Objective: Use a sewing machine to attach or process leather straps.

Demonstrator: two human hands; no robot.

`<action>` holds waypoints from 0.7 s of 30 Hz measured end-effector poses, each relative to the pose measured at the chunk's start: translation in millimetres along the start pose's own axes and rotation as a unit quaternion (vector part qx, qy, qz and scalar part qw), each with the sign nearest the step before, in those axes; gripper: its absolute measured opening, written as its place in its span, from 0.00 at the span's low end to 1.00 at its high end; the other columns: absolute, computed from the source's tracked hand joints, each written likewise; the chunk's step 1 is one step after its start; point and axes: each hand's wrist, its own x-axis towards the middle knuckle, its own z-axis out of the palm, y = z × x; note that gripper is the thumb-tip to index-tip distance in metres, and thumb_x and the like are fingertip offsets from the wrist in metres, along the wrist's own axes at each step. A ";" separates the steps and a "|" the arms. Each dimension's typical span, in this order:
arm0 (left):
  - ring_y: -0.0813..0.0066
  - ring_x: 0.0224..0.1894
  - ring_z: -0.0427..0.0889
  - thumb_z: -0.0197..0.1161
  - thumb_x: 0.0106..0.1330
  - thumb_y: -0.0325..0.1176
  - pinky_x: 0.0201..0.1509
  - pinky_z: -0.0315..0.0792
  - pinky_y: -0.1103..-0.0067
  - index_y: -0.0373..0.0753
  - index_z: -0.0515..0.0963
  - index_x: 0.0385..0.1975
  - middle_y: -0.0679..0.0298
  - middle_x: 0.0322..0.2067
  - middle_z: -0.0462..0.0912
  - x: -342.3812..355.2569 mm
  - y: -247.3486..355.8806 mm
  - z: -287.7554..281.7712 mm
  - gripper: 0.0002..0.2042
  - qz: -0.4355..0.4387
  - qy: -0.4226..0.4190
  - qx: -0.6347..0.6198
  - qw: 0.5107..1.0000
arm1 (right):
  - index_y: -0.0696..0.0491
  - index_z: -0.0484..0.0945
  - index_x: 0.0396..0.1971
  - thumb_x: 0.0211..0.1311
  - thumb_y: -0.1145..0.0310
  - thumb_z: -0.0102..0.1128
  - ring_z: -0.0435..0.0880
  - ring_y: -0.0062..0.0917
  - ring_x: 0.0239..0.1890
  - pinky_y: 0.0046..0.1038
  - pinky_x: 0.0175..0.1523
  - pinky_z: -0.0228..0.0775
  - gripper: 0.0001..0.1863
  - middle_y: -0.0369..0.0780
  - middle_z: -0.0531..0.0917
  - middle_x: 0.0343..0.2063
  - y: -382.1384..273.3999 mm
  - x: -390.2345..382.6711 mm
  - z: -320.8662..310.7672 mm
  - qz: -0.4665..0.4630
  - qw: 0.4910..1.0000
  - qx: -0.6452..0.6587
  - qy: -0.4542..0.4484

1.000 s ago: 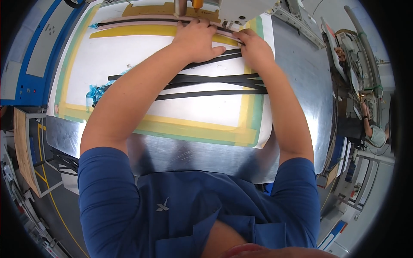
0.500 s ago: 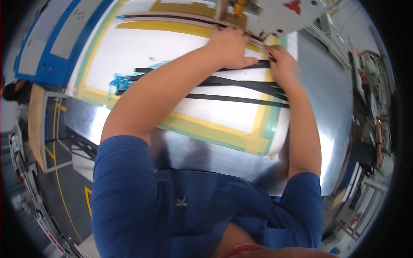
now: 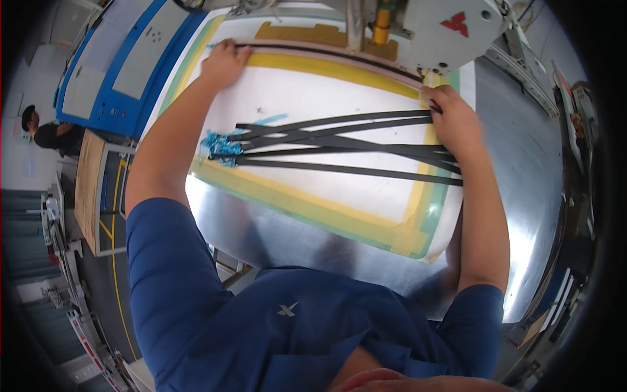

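Note:
A long black strap (image 3: 313, 54) lies in a pale pink guide (image 3: 287, 46) along the far side of the white work board (image 3: 313, 89). My left hand (image 3: 225, 64) is at the strap's left end, fingers and thumb closed over it. Near the guide's right end, beside the machine head, my right hand (image 3: 453, 119) is closed, with a small dark thing (image 3: 434, 106) at its fingers that I cannot make out. Several loose black straps (image 3: 353, 145) cross one another on the board between my arms. Light blue threads or film (image 3: 225, 147) bunch at their left ends.
A white sewing machine head (image 3: 450, 29) hangs over the far right of the board. Yellow plates (image 3: 300, 31) flank the guide. Yellow and green tape (image 3: 339, 225) borders the board on a shiny metal table (image 3: 522, 157). A blue cabinet (image 3: 124, 72) and another person (image 3: 55, 134) are at left.
My left hand has slid left along the guide, from near its middle to its left end. My right hand stays by the machine head. The view has shifted, showing more of the loose straps.

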 end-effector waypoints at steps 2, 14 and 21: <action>0.51 0.70 0.74 0.43 0.80 0.60 0.71 0.68 0.52 0.39 0.71 0.69 0.52 0.69 0.75 10.5 -17.8 -1.8 0.32 0.000 0.007 0.022 1.000 | 0.45 0.83 0.57 0.64 0.72 0.60 0.86 0.42 0.50 0.40 0.55 0.79 0.21 0.39 0.84 0.52 -0.8 -0.4 1.3 -0.003 1.000 0.009 -0.009; 0.42 0.44 0.85 0.47 0.81 0.51 0.50 0.79 0.56 0.37 0.82 0.42 0.46 0.41 0.85 -15.9 8.1 -38.8 0.23 0.014 0.076 0.017 0.997 | 0.45 0.82 0.58 0.63 0.71 0.63 0.87 0.34 0.50 0.37 0.52 0.82 0.22 0.35 0.82 0.50 1.7 -6.5 -4.7 -0.009 1.000 -0.001 -0.024; 0.44 0.37 0.83 0.51 0.80 0.47 0.43 0.75 0.54 0.37 0.80 0.28 0.50 0.32 0.84 -114.6 -35.1 -61.7 0.22 -0.021 0.140 -0.001 0.990 | 0.49 0.80 0.54 0.63 0.68 0.66 0.87 0.36 0.50 0.39 0.52 0.82 0.19 0.37 0.82 0.51 0.9 -8.8 -6.2 -0.013 0.999 0.000 -0.032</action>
